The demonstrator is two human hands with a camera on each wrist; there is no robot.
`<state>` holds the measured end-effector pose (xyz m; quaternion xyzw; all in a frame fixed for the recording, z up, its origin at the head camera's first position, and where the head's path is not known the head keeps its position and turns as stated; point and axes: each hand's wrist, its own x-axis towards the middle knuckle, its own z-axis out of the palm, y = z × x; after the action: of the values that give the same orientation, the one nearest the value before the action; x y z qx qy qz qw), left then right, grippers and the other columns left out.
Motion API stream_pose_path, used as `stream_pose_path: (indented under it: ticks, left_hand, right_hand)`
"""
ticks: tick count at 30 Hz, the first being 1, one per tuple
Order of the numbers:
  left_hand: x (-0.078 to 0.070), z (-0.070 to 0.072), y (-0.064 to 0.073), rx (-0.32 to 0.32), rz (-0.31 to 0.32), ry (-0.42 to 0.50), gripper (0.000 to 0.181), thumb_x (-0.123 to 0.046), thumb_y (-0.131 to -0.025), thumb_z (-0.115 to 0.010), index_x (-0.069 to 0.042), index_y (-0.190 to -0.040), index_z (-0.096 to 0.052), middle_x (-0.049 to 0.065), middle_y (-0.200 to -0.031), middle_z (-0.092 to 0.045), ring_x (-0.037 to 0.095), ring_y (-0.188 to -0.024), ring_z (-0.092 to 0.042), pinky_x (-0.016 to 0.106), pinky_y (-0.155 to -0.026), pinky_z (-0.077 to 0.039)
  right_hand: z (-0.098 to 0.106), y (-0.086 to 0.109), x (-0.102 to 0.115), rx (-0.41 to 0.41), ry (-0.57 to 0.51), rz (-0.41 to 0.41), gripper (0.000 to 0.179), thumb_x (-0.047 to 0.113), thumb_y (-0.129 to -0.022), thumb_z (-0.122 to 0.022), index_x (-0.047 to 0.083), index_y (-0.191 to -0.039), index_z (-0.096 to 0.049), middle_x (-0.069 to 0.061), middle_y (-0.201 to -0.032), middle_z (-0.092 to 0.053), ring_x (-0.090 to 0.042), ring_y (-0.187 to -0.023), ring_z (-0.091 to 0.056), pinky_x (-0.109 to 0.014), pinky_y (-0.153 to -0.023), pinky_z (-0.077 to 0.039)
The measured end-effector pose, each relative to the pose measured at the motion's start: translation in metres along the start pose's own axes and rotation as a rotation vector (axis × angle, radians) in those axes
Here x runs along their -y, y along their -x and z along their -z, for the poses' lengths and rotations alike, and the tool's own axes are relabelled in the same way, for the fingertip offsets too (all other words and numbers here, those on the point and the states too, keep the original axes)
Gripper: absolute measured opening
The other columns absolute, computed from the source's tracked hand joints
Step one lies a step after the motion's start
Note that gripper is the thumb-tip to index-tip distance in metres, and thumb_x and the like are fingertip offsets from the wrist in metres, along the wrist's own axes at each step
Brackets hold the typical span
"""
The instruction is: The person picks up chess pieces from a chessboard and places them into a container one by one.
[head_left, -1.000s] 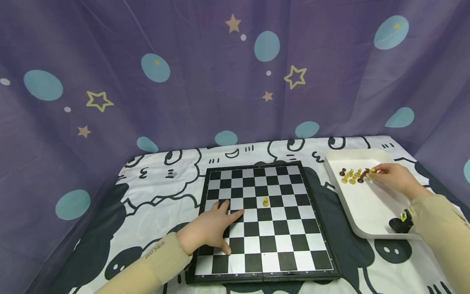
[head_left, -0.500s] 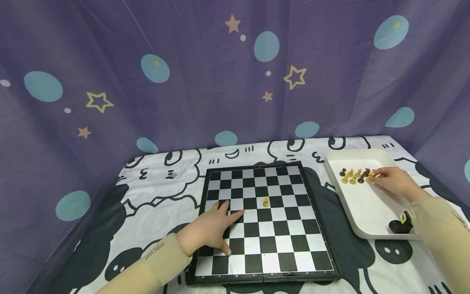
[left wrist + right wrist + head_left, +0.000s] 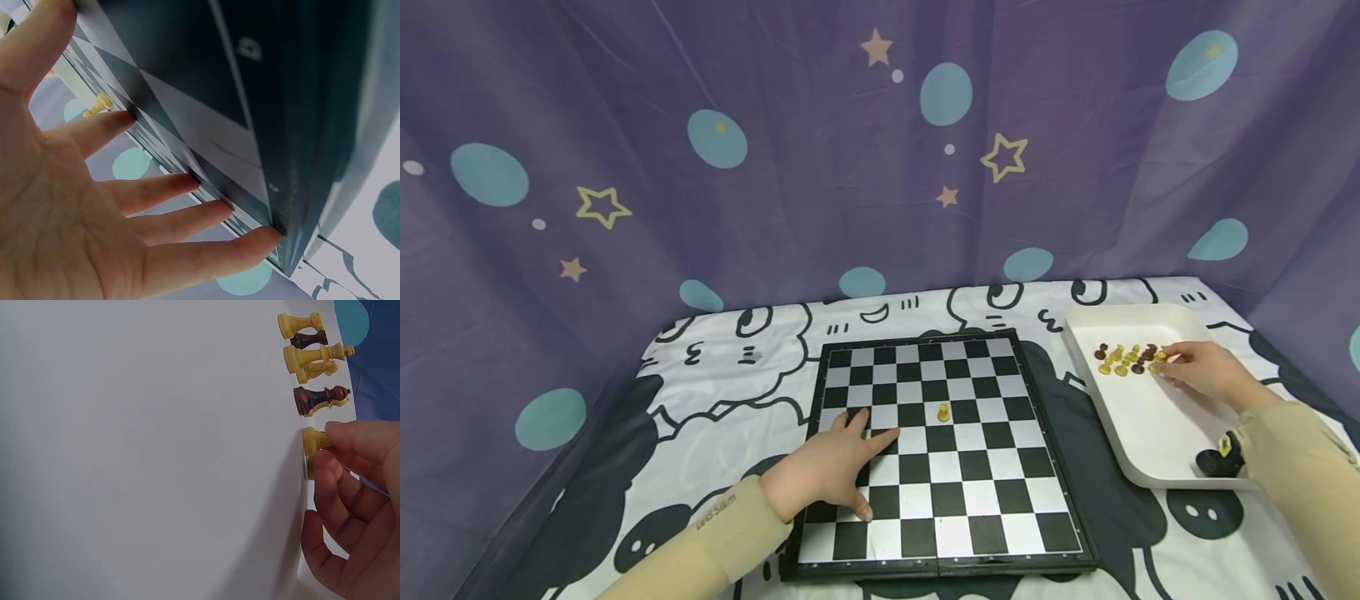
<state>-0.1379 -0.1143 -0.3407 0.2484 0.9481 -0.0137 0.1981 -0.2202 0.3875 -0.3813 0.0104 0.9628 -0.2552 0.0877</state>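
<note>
My left hand (image 3: 827, 471) rests its spread fingertips on the left side of the black-and-white chessboard (image 3: 958, 460). In the left wrist view, the straight fingers (image 3: 181, 187) touch the board's surface. One yellow pawn (image 3: 943, 412) stands near the board's middle. Over the white tray (image 3: 1172, 425) at the right, my right hand (image 3: 1206, 371) pinches a yellow chess piece (image 3: 310, 442) between thumb and index finger. Its base shows in the right wrist view, upright by the tray floor; the fingers hide its top. Several yellow and dark brown chess pieces (image 3: 1122, 369) stand beside it.
A black object with a yellow-green mark (image 3: 1219, 457) lies at the tray's near right, partly behind the right sleeve. The board and tray sit on a patterned white and dark cloth (image 3: 730, 367). A purple curtain (image 3: 820, 208) hangs behind.
My right hand has shifted slightly down and toward me among the pieces in the tray, then stayed there. The left hand and the pawn on the board have not moved.
</note>
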Motion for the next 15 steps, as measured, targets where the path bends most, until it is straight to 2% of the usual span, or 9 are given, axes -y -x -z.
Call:
stream_pose_path:
  ticks: [7, 15]
  left_hand:
    - [0.0, 0.001, -0.001, 0.007, 0.009, 0.011, 0.103, -0.05, -0.056, -0.082, -0.031, -0.144, -0.033, 0.02, -0.148, -0.028, 0.046, -0.132, -0.031, 0.052, -0.091, -0.046]
    - [0.0, 0.0, 0.0, 0.009, 0.007, 0.008, 0.104, -0.051, -0.055, -0.081, -0.031, -0.144, -0.033, 0.02, -0.148, -0.029, 0.046, -0.132, -0.031, 0.053, -0.091, -0.045]
  right_hand:
    - [0.007, 0.002, -0.001, 0.005, 0.016, 0.043, 0.05, 0.028, -0.087, -0.062, -0.012, -0.115, -0.053, -0.006, -0.078, -0.065, -0.012, -0.07, -0.053, -0.024, -0.065, -0.037]
    - [0.014, 0.005, -0.002, -0.01, 0.044, 0.083, 0.043, 0.023, -0.086, -0.061, -0.01, -0.114, -0.057, -0.013, -0.084, -0.066, -0.01, -0.069, -0.054, -0.025, -0.064, -0.04]
